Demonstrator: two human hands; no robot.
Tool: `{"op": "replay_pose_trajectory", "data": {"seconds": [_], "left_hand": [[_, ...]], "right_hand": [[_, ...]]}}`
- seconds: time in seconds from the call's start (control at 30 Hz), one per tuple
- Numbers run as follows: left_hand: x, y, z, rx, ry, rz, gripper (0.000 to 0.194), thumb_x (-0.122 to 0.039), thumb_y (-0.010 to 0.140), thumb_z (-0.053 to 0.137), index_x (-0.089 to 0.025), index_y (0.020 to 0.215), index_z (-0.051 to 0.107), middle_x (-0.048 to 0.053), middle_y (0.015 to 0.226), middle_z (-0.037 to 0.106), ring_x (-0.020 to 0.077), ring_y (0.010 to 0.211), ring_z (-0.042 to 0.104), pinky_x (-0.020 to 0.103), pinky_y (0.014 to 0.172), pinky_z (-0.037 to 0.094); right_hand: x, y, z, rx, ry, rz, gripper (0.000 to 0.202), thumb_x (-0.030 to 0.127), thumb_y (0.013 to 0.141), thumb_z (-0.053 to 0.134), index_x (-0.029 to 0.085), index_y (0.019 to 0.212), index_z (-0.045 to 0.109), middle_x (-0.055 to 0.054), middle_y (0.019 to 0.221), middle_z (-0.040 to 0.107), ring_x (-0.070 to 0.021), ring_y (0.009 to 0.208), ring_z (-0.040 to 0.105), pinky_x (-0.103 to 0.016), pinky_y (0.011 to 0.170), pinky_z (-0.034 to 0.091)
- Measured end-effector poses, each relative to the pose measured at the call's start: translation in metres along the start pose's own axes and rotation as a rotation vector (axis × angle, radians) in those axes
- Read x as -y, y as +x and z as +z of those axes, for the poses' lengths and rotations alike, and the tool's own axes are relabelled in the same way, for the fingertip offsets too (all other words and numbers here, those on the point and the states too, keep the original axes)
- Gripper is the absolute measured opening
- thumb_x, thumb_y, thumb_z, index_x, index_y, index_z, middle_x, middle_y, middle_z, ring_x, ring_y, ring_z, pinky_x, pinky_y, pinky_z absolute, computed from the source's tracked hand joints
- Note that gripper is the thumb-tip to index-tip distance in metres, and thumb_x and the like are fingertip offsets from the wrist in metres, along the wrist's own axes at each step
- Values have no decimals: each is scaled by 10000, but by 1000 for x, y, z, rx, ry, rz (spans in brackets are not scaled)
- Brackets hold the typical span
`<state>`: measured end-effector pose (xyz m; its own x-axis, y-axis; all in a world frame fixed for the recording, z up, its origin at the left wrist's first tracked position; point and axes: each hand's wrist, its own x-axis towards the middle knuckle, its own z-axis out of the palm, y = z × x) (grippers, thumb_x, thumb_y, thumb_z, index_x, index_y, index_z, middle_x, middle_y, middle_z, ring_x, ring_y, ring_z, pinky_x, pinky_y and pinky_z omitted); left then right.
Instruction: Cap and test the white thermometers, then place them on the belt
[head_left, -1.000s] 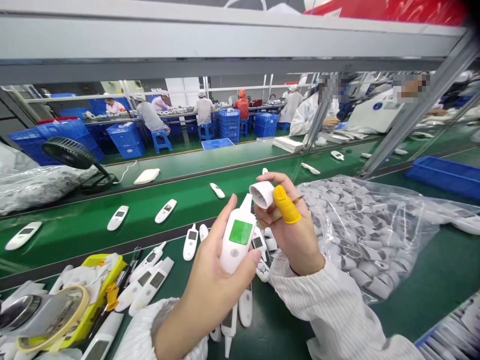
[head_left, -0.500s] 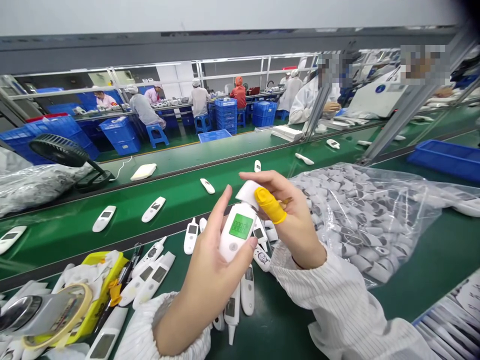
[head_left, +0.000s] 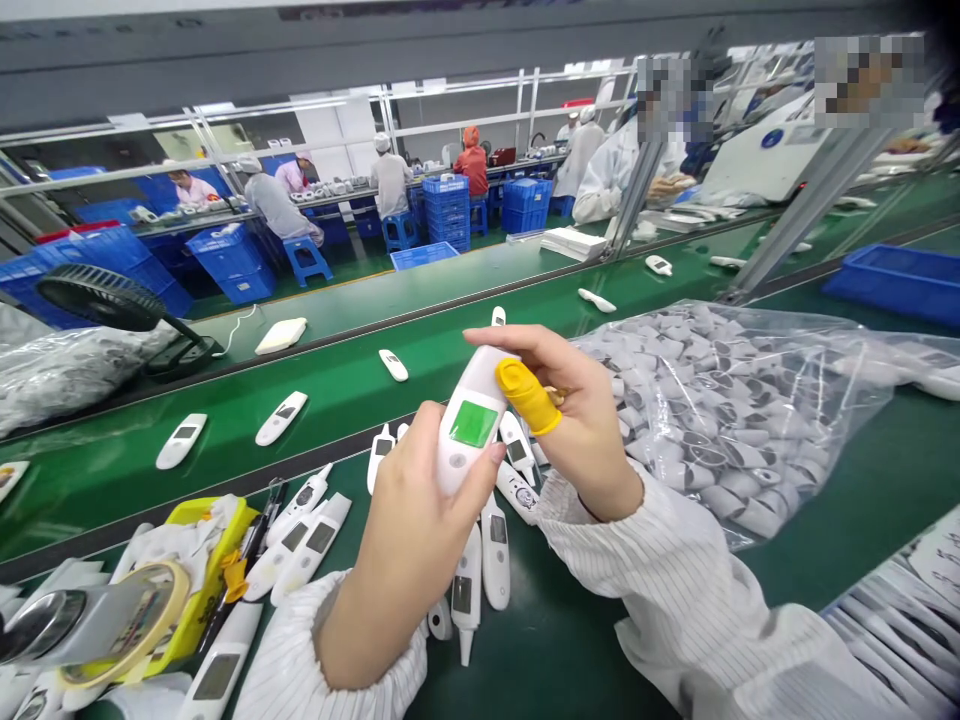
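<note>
White cap [head_left: 484, 366] on a lit device [head_left: 471, 424]: a crooked fit is the likeliest trouble

The left hand [head_left: 409, 520] is clamped around the body of the lit device, its thumb along the near edge, beside the green screen. The right hand [head_left: 583, 425] pinches the white cap over the device's upper end, the thumb in a yellow finger cover [head_left: 529, 397]. Whether the cap is fully seated cannot be told, since fingers hide part of the join.

If the cap meets the body at a slant, pressure from the right thumb could leave it crooked or strain the covered tip. The rubbery cover may drag on the smooth shell and twist it. A loose left grip could let the device slip onto the spare devices [head_left: 496, 555] lying just below it on the worktop [head_left: 555, 640], scuffing them. A cap that springs off to the device's right might be lost among those in the clear bag [head_left: 705, 430].
</note>
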<state>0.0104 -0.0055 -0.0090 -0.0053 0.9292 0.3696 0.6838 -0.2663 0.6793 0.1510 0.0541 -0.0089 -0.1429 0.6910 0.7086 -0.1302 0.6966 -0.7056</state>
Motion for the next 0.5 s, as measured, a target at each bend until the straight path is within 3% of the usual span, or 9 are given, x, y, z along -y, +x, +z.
{"op": "replay_pose_trajectory", "data": {"seconds": [0.4,0.5], "left_hand": [[4,1,9,8,-14,0,245,-407,917,565,-227,826,426,-39,650,519,142,537,493,236,477,343],[3,0,5,108,-178,-72,234,-454,931,560,-228,923,504,-18,743,584,152,628,558,242,544,432]], "right_hand": [[-3,1,0,19,5,34,184,246,959,600,238,1114,700,1,1125,713,-128,955,686,-208,771,588],[-2,2,-1,6,3,41,183,261,960,596,224,1107,700,-9,1134,706,-132,969,679,-217,793,580]]}}
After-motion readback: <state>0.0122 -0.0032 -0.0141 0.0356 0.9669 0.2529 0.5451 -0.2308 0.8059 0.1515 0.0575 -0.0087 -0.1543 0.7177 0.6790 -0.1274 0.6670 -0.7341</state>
